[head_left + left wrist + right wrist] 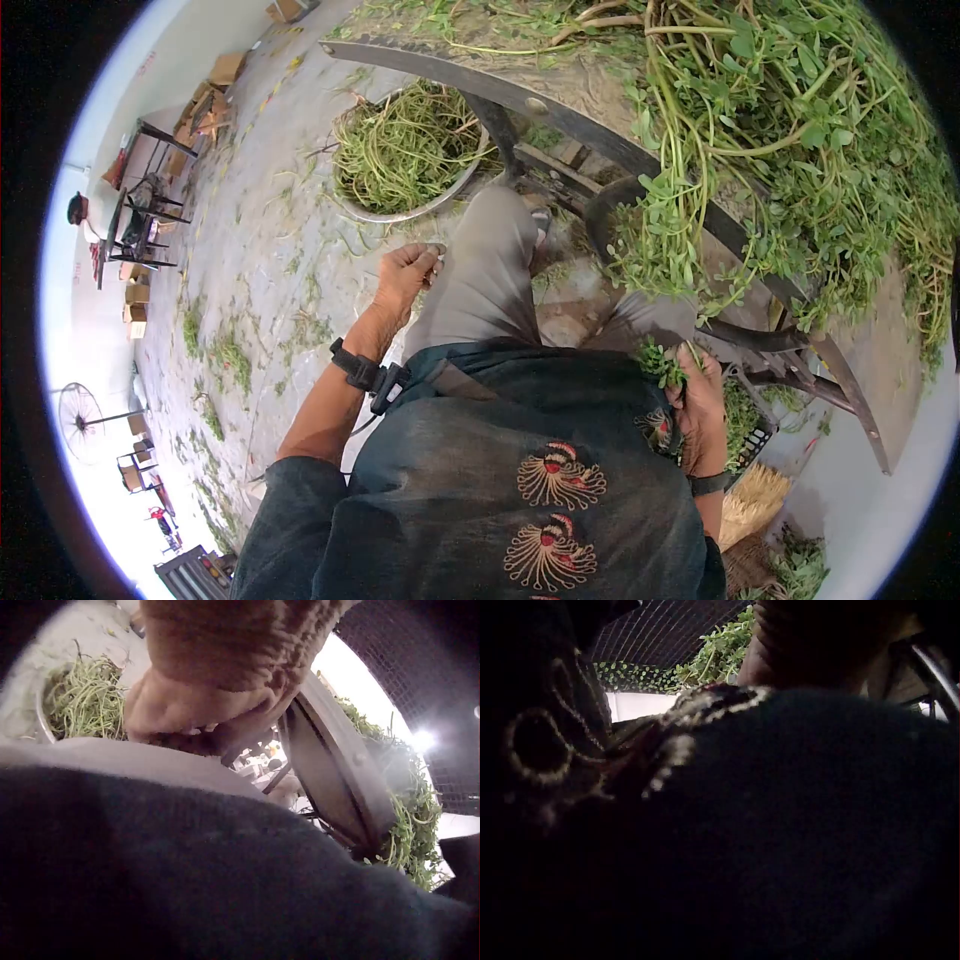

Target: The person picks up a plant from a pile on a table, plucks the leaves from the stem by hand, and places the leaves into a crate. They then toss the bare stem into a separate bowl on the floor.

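In the head view my left hand (408,272) is beside the left knee, below a wide metal basin (405,214). Its fingers are curled in towards the thumb, and no stem shows in it. The left wrist view has the same hand (217,697) close above the trouser leg. At the lap's right side my right hand (700,395) pinches a small bunch of leafy green sprigs (660,365), which look like purslane. The right wrist view is mostly dark shirt, with part of the right hand (810,652) at its top; the fingers are hidden there.
A large heap of purslane (780,130) covers the table and hangs over its dark edge (590,125). Long green stems (410,145) fill the basin. A crate of greens (740,425) and a straw broom (755,500) are at the right. Scraps (230,360) litter the floor.
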`<state>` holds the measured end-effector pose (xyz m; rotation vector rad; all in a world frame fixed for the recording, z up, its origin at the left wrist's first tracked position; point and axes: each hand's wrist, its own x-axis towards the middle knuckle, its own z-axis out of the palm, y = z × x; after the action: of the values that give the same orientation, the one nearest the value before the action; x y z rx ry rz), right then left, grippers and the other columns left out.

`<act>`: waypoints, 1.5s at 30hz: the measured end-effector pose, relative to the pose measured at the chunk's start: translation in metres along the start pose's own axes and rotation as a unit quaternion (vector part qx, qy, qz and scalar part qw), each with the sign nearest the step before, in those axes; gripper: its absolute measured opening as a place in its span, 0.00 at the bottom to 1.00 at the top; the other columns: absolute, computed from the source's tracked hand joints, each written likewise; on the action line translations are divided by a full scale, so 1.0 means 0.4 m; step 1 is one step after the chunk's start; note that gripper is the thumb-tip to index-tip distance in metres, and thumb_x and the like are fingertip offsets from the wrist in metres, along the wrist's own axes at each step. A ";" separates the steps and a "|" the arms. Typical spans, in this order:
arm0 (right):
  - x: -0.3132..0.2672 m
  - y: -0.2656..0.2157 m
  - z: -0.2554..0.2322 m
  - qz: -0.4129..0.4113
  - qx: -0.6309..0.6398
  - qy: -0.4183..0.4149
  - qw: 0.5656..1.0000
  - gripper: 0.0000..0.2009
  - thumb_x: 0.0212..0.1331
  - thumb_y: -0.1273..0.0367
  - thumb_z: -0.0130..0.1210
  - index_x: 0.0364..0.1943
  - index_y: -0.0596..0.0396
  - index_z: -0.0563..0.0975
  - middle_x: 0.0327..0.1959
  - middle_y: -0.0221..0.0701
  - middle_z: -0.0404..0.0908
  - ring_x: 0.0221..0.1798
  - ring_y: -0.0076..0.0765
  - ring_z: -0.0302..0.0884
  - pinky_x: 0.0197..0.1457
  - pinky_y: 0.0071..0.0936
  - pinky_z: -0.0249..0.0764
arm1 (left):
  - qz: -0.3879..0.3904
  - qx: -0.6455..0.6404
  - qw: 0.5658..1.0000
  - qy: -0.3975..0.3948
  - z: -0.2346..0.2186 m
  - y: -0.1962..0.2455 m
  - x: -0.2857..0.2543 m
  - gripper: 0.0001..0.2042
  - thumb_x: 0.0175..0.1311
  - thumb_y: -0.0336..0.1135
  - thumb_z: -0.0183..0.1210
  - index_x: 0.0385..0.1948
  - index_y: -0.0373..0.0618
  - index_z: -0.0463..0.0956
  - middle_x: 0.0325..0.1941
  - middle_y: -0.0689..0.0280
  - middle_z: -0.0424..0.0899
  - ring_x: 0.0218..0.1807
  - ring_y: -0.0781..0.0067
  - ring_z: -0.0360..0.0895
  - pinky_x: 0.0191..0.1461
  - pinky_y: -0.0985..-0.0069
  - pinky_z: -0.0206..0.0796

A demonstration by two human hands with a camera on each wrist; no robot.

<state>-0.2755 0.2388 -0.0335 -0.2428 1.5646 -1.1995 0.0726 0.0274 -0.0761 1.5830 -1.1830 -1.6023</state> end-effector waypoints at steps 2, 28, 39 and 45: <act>0.002 -0.007 0.008 0.004 -0.003 0.007 1.000 0.12 0.58 0.61 0.56 0.31 0.57 0.76 0.16 0.24 0.72 0.10 0.16 0.60 0.11 0.16 0.53 | -0.001 0.016 1.000 -0.006 -0.009 -0.003 0.009 0.09 0.62 0.35 0.53 0.34 0.39 0.78 0.22 0.72 0.76 0.22 0.84 0.68 0.25 0.85 0.61; -0.012 -0.001 0.003 0.006 0.023 0.031 0.999 0.11 0.59 0.62 0.55 0.30 0.56 0.73 0.15 0.23 0.69 0.11 0.18 0.62 0.10 0.17 0.52 | -0.016 -0.015 0.999 0.029 -0.040 -0.049 -0.014 0.09 0.60 0.34 0.54 0.33 0.39 0.79 0.19 0.71 0.75 0.18 0.84 0.66 0.21 0.85 0.58; 0.010 -0.021 0.010 0.005 -0.043 -0.010 0.999 0.11 0.60 0.61 0.53 0.30 0.54 0.74 0.14 0.24 0.69 0.10 0.19 0.61 0.10 0.17 0.52 | -0.082 -0.052 0.987 0.128 -0.170 -0.185 -0.097 0.09 0.61 0.35 0.53 0.34 0.40 0.78 0.20 0.71 0.75 0.20 0.83 0.67 0.22 0.83 0.59; 0.008 -0.015 -0.004 0.013 -0.055 0.004 0.998 0.12 0.60 0.60 0.53 0.29 0.54 0.73 0.13 0.24 0.68 0.10 0.19 0.61 0.10 0.18 0.52 | -0.092 -0.053 0.982 0.155 -0.189 -0.208 -0.093 0.09 0.59 0.34 0.53 0.32 0.38 0.78 0.20 0.70 0.75 0.19 0.81 0.68 0.21 0.83 0.59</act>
<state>-0.2805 0.2348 -0.0308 -0.2885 1.6375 -1.0967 0.1652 0.0822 -0.1253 1.8337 -0.7943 -1.4351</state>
